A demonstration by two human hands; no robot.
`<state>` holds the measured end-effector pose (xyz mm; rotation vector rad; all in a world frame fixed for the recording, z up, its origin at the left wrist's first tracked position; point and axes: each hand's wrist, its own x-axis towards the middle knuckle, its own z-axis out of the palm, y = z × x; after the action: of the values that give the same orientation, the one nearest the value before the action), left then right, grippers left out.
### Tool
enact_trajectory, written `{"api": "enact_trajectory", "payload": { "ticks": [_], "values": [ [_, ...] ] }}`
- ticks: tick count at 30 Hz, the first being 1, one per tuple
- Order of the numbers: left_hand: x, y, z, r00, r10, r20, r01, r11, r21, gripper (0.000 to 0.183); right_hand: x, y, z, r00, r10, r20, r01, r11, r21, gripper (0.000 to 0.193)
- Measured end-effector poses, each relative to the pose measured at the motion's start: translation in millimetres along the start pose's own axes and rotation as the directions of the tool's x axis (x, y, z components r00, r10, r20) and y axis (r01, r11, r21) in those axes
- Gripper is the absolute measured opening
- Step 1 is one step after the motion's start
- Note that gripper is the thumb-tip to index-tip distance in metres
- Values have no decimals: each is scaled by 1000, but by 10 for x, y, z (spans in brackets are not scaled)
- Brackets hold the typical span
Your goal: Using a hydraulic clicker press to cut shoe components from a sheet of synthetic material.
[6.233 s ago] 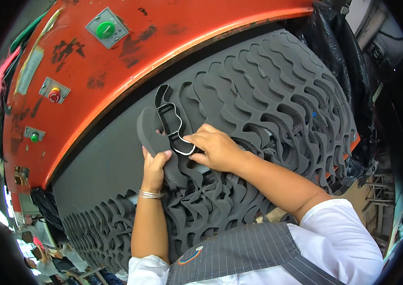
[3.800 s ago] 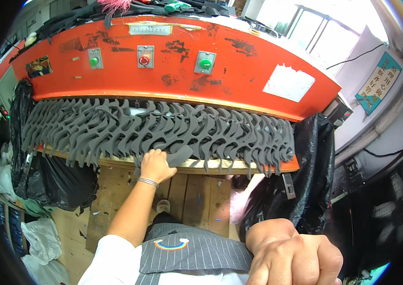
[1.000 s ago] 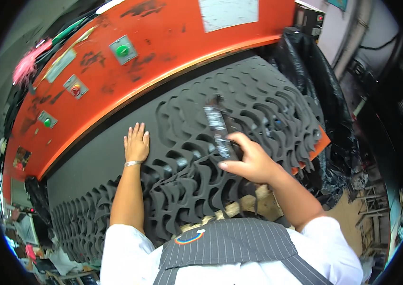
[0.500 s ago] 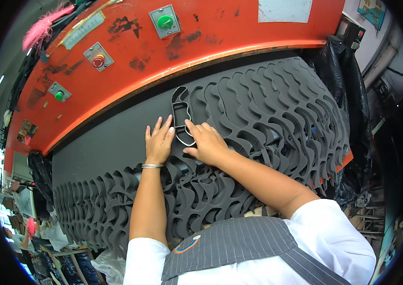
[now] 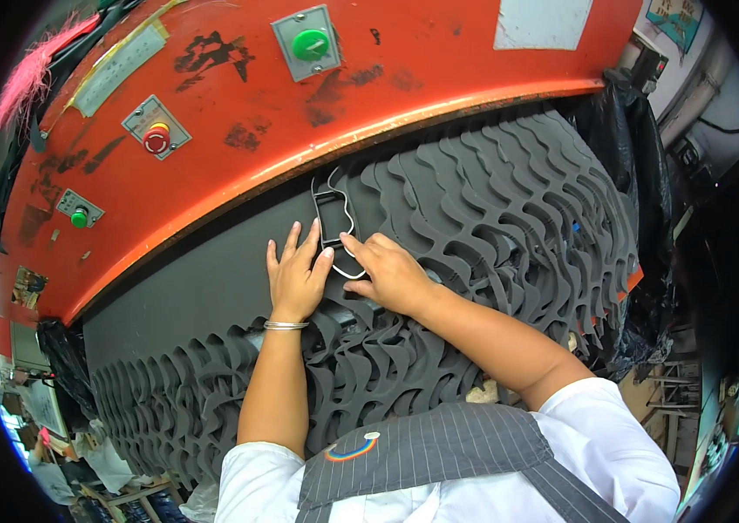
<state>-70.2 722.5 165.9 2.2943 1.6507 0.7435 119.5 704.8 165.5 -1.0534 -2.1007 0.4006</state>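
A metal cutting die (image 5: 331, 241), a long wavy-sided outline with crossbars, lies on a dark grey foam sheet (image 5: 182, 292). Its far end reaches the shadowed edge under the orange machine panel. My left hand (image 5: 298, 279) lies flat at the die's left side, fingers spread and thumb by its near part. At the near right of the die is my right hand (image 5: 391, 273), index fingertip touching the rim and thumb stretched out apart near the rounded end. Neither hand is wrapped round the die.
The orange panel (image 5: 238, 96) spans the far side, carrying green buttons (image 5: 310, 44) and a red knob (image 5: 156, 138). Wavy cut foam strips (image 5: 509, 218) cover the right and hang over the near edge. Black plastic sheeting (image 5: 626, 166) hangs at the right.
The orange panel now looks larger and closer to the die's far end, with the view slightly shifted. Both hands stay by the die; my left fingers have spread a little.
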Motion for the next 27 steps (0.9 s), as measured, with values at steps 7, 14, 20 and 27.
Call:
{"api": "enact_trajectory", "payload": {
  "ticks": [7, 14, 20, 27],
  "values": [
    [30, -140, -29, 996, -77, -47, 60, 951, -302, 49, 31, 18, -161, 986, 135, 98, -131, 990, -47, 88],
    [-556, -647, -1407, 715, -281, -640, -174, 815, -552, 18, 257, -507, -887, 909, 154, -388, -54, 965, 257, 52],
    [-760, -1027, -2081, 532, -68, -844, -40, 994, -105, 25, 686, -798, -1045, 803, 13, -596, 77, 989, 125, 22],
    [-1505, -671, -2141, 885, -234, -404, -20, 845, -534, 24, 178, -877, -882, 879, 212, -426, 13, 885, 466, 14]
  ]
}}
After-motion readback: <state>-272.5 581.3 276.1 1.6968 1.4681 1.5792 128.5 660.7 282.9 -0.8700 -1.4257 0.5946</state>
